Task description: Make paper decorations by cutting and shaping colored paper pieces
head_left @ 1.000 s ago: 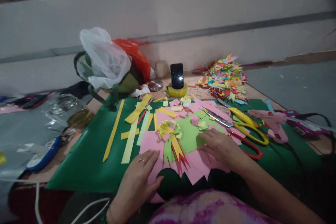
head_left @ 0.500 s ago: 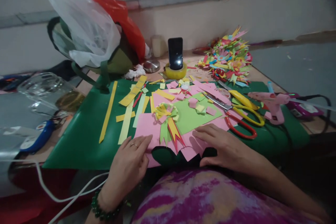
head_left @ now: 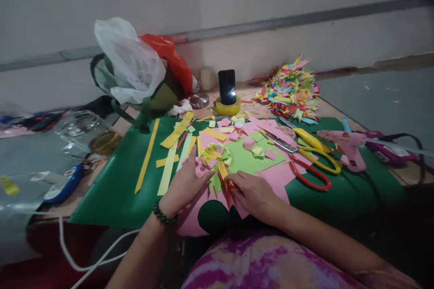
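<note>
A paper rosette (head_left: 215,156) with a yellow, pink and green head and forked red, yellow and green tails lies on pink paper (head_left: 274,178) in front of me. My left hand (head_left: 186,183) is at the rosette's left side, fingers stretched and apart, thumb pointing toward the tails. The fingertips of my right hand (head_left: 252,194) are closed on the red-and-yellow paper tail (head_left: 224,174). A light green sheet (head_left: 240,156) with small pink and green paper squares lies just behind. Red-and-yellow-handled scissors (head_left: 310,174) rest to the right.
The green mat (head_left: 111,189) carries yellow paper strips (head_left: 147,156). A pink glue gun (head_left: 352,146) and a yellow cutter (head_left: 312,140) lie at right. Behind stand a phone (head_left: 227,86) propped on a yellow tape roll (head_left: 228,107), a colourful paper pile (head_left: 291,90) and a stuffed bag (head_left: 166,95).
Both hands have moved inward from the pink paper's near edge to the rosette. My right fingers have closed on its tail. The camera view has tilted upward.
</note>
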Demonstrator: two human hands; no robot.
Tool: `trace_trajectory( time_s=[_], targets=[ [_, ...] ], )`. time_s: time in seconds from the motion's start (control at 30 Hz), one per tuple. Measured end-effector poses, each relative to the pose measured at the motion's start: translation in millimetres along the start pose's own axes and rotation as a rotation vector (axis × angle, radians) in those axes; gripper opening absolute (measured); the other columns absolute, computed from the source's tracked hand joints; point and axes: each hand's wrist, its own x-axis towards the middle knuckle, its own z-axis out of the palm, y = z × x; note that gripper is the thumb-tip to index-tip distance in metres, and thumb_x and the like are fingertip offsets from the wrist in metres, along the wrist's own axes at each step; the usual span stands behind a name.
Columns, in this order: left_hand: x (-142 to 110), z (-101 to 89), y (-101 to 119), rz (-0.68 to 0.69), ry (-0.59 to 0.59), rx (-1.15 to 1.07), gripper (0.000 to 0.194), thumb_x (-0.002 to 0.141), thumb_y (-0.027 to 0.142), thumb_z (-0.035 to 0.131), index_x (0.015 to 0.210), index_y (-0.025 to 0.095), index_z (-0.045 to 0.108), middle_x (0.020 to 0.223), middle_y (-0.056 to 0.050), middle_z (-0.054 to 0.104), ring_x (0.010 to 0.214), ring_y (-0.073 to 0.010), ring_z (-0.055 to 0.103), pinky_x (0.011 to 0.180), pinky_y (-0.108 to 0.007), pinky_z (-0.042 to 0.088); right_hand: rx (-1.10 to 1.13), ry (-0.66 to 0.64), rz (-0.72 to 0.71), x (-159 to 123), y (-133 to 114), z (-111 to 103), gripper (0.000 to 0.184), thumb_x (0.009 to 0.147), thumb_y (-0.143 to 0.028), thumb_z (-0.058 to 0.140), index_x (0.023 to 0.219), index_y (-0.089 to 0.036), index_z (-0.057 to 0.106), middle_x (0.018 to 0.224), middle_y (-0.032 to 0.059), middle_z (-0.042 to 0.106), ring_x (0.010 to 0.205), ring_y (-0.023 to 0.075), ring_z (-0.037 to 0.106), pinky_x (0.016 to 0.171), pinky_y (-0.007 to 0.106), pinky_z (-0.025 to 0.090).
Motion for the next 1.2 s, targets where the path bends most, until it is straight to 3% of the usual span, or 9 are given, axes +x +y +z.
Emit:
trace_trajectory(
  time_s=[0.17,0.3,0.43,0.57,0.63,0.8,0.93,1.1,1.2],
  targets=[
    [30.6,-8.7,7.1,-0.080,-0.136,-0.199,0.102,0.077,0.058,0.060,0.150,0.008,0.010,0.105,-0.015,0.064,0.071,-0.0209,0.065,0.065,-0.031,0.048,0.094,0.026,-0.079,-1.2,4.3,4.7,0.025,0.089,-0.010,0.045,0.103,-0.019,0.063,0.088,0.0053,0.068,0.078,0.0180,0.064,0.066,0.027,0.046],
    [55.7,-1.2,6.1,-0.140,-0.143,-0.340,0.101,0.068,0.039,0.072,0.149,0.011,0.018,0.108,-0.013,0.062,0.062,-0.0137,0.059,0.058,-0.026,0.045,0.095,0.023,-0.108,-1.8,6.1,6.4,0.024,0.088,-0.011,0.046,0.100,-0.019,0.065,0.086,0.0053,0.067,0.077,0.0186,0.064,0.064,0.027,0.047],
    [65.4,8.6,7.2,-0.169,-0.179,-0.443,0.090,0.059,0.014,0.067,0.141,0.008,0.033,0.090,-0.006,0.064,0.053,-0.0105,0.052,0.048,-0.023,0.040,0.106,0.034,-0.135,-2.1,5.8,8.3,0.024,0.089,-0.010,0.045,0.100,-0.019,0.065,0.086,0.0058,0.066,0.079,0.0189,0.064,0.067,0.028,0.049],
    [61.0,2.8,13.2,-0.121,-0.199,-0.483,0.068,0.056,0.011,0.060,0.123,0.008,0.051,0.078,-0.001,0.063,0.050,-0.0096,0.050,0.048,-0.023,0.040,0.146,0.018,-0.126,-10.3,6.6,-5.4,0.031,0.088,-0.017,0.056,0.119,-0.019,0.058,0.099,0.0075,0.065,0.088,0.0207,0.064,0.074,0.031,0.052],
    [58.4,-9.8,14.6,-0.080,-0.174,-0.540,0.063,0.056,0.014,0.060,0.119,0.011,0.053,0.084,-0.002,0.064,0.060,-0.0116,0.056,0.055,-0.023,0.045,0.159,0.029,-0.132,-15.2,8.4,-17.5,0.037,0.087,-0.023,0.062,0.123,-0.018,0.056,0.108,0.0094,0.064,0.096,0.0217,0.062,0.081,0.032,0.052],
    [60.2,-60.4,6.5,-0.092,0.201,-0.848,0.051,0.054,0.018,0.068,0.104,0.013,0.059,0.093,-0.003,0.067,0.078,-0.0155,0.061,0.064,-0.021,0.049,0.016,-0.027,-0.143,-12.8,16.2,-38.0,0.065,0.073,-0.037,0.079,0.127,-0.011,0.053,0.133,0.0192,0.053,0.123,0.0316,0.048,0.101,0.044,0.042],
    [55.5,-89.8,-4.2,-0.222,0.325,-0.946,0.069,0.052,0.009,0.067,0.119,0.019,0.055,0.095,0.000,0.065,0.070,-0.0107,0.060,0.057,-0.016,0.048,-0.079,-0.142,-0.083,-0.9,12.6,-38.9,0.070,0.069,-0.044,0.080,0.123,-0.009,0.054,0.121,0.0186,0.061,0.113,0.0317,0.055,0.096,0.044,0.044],
    [50.2,-88.8,-19.3,-0.406,0.334,-0.812,0.070,0.066,0.011,0.062,0.133,0.022,0.047,0.082,0.003,0.063,0.056,-0.0092,0.057,0.047,-0.016,0.046,-0.267,-0.186,-0.079,5.1,1.9,-38.2,0.041,0.084,-0.044,0.066,0.105,-0.009,0.062,0.100,0.0145,0.066,0.094,0.0283,0.060,0.079,0.038,0.048],
    [51.7,-81.0,-27.5,-0.415,0.286,-0.730,0.064,0.073,0.016,0.062,0.135,0.020,0.046,0.068,0.006,0.059,0.048,-0.0086,0.052,0.044,-0.016,0.042,-0.319,-0.189,-0.094,4.8,0.5,-40.2,0.033,0.090,-0.041,0.058,0.103,-0.011,0.063,0.098,0.0135,0.067,0.090,0.0270,0.061,0.075,0.036,0.046]
  ],
)
